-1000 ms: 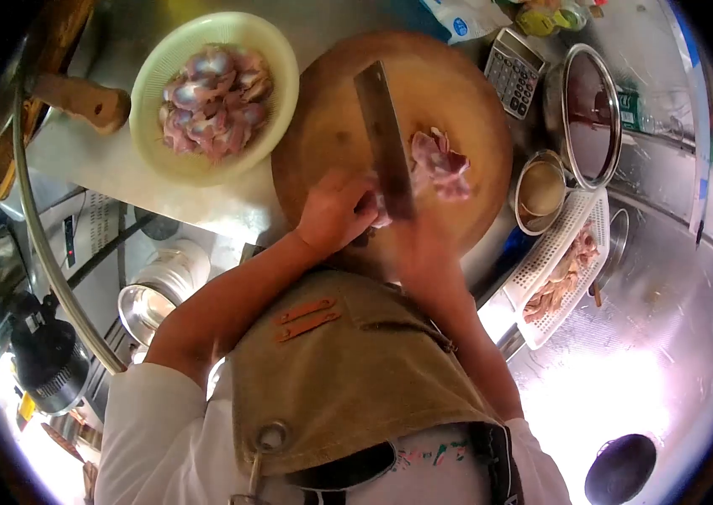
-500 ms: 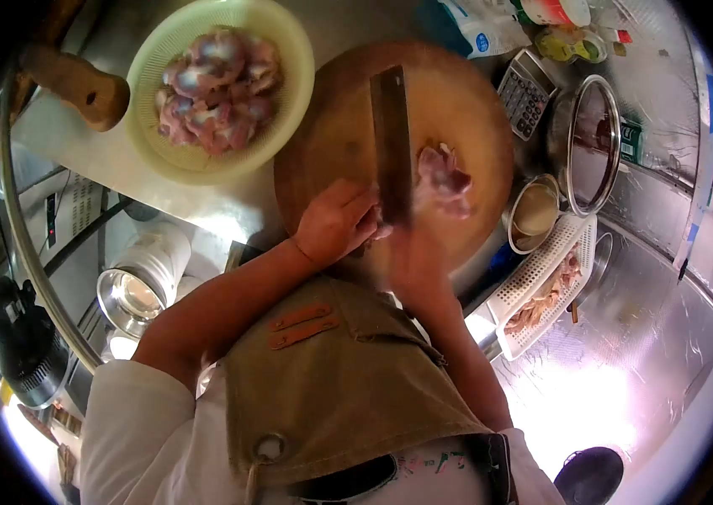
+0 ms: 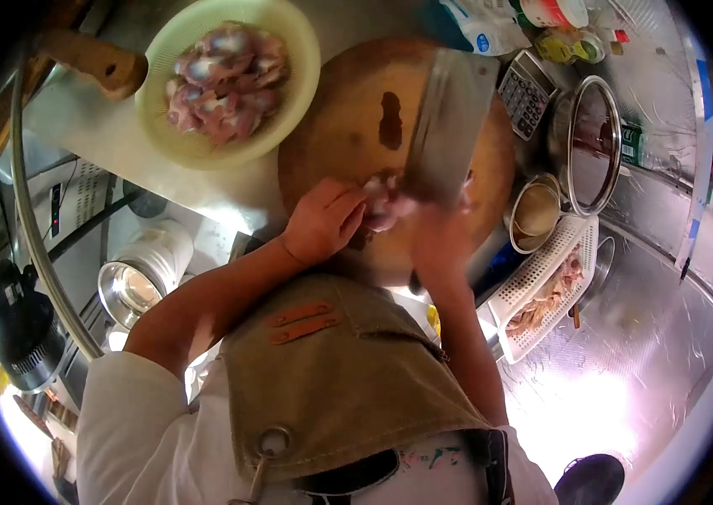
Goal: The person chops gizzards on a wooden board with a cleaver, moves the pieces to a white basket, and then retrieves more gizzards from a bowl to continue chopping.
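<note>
A wide cleaver (image 3: 455,118) is in my right hand (image 3: 442,244), whose fingers are blurred but closed round the handle end. Its blade leans with the broad face showing over the right half of the round wooden chopping board (image 3: 331,109). My left hand (image 3: 323,223), fingers bent and together, holds the edge of a pinkish raw gizzard (image 3: 381,202) near the board's front. Beyond the blade a bit of cut meat (image 3: 466,190) shows; the rest is hidden. A dark wet patch (image 3: 390,122) marks the wood.
A pale green colander (image 3: 150,109) of raw gizzards stands at upper left, beside a wooden handle (image 3: 108,66). To the right are a calculator (image 3: 527,93), a steel bowl (image 3: 575,160), a small bowl (image 3: 535,210) and a white basket (image 3: 533,337) holding meat.
The cleaver has swung right and turned from edge-on to broad face. The gizzard by my left hand now shows more; the cut meat at right is mostly covered. My left hand moved slightly left.
</note>
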Action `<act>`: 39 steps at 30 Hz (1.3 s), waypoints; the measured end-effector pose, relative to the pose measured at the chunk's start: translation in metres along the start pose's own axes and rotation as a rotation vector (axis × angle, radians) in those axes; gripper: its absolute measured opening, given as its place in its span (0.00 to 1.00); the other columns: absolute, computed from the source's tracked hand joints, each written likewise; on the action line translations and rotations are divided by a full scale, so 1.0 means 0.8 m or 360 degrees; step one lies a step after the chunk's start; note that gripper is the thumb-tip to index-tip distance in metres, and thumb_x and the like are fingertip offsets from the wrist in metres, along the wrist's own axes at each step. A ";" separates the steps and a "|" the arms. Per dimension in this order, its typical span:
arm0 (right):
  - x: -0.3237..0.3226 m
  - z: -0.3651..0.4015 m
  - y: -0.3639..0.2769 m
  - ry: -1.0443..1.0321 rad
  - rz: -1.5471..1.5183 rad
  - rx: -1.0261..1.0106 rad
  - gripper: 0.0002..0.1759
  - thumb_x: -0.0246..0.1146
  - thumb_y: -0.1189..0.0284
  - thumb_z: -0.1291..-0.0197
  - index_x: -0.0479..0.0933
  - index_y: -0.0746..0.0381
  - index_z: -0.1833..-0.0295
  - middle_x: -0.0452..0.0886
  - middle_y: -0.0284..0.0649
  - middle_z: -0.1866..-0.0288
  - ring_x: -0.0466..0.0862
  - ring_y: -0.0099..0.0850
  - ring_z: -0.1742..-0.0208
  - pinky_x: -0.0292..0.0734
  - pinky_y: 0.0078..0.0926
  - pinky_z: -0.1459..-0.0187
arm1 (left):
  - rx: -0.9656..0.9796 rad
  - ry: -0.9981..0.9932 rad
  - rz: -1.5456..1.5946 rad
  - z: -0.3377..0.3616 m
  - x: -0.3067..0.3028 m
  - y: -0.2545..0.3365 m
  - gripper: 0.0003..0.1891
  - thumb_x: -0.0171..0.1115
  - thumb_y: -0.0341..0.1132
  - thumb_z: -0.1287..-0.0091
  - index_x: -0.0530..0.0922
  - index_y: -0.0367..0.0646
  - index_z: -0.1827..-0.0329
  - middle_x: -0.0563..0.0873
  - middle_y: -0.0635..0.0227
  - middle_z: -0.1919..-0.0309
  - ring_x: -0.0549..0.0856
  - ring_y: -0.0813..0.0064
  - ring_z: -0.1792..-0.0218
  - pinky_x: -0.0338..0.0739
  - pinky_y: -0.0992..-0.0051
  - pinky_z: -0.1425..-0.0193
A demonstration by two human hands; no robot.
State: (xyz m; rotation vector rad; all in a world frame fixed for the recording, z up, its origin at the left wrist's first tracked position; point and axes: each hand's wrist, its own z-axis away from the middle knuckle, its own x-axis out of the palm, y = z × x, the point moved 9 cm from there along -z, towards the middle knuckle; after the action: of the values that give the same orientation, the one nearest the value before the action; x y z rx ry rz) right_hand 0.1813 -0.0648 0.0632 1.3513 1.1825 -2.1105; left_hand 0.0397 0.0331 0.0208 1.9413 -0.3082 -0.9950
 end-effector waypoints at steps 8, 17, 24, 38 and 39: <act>0.022 0.026 -0.052 -0.0493 0.0224 -0.0235 0.15 0.52 0.65 0.30 0.70 0.69 0.55 0.80 0.64 0.68 0.81 0.64 0.65 0.78 0.56 0.61 | 0.0040 0.0222 0.0105 -0.010 -0.006 0.012 0.10 0.69 0.26 0.50 0.81 0.43 0.64 0.81 0.63 0.67 0.81 0.59 0.64 0.78 0.64 0.61; 0.029 0.009 -0.058 -0.0502 0.0157 -0.0095 0.14 0.53 0.68 0.32 0.68 0.72 0.54 0.80 0.66 0.66 0.82 0.64 0.61 0.78 0.57 0.59 | 0.0005 0.0219 0.0044 -0.009 0.003 0.005 0.07 0.68 0.28 0.50 0.79 0.43 0.70 0.79 0.63 0.71 0.79 0.59 0.68 0.76 0.62 0.65; 0.060 0.012 -0.035 -0.0685 0.0319 0.0038 0.15 0.53 0.68 0.33 0.68 0.72 0.52 0.80 0.68 0.62 0.82 0.62 0.58 0.77 0.58 0.56 | 0.0001 0.0096 0.0117 -0.011 0.004 0.002 0.07 0.68 0.30 0.49 0.78 0.44 0.70 0.79 0.63 0.70 0.79 0.60 0.67 0.77 0.63 0.64; -0.017 -0.035 -0.032 0.0286 0.0153 -0.0409 0.12 0.60 0.67 0.34 0.75 0.67 0.61 0.79 0.52 0.76 0.80 0.49 0.75 0.73 0.45 0.72 | 0.0385 -0.0498 -0.0055 0.018 0.028 0.031 0.08 0.67 0.29 0.50 0.78 0.42 0.68 0.80 0.62 0.65 0.80 0.60 0.60 0.77 0.64 0.56; -0.036 -0.035 -0.029 0.0341 -0.0044 -0.0306 0.11 0.60 0.68 0.34 0.75 0.67 0.61 0.79 0.49 0.77 0.80 0.45 0.77 0.72 0.41 0.74 | 0.0349 -0.0627 -0.0049 0.015 0.030 0.033 0.09 0.67 0.29 0.51 0.78 0.42 0.67 0.81 0.62 0.63 0.81 0.59 0.59 0.77 0.64 0.56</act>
State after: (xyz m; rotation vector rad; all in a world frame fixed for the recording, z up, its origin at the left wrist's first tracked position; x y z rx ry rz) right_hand 0.1945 -0.0325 0.0937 1.5055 1.4554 -1.8492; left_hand 0.0505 -0.0024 0.0267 1.9358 -0.6340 -1.4142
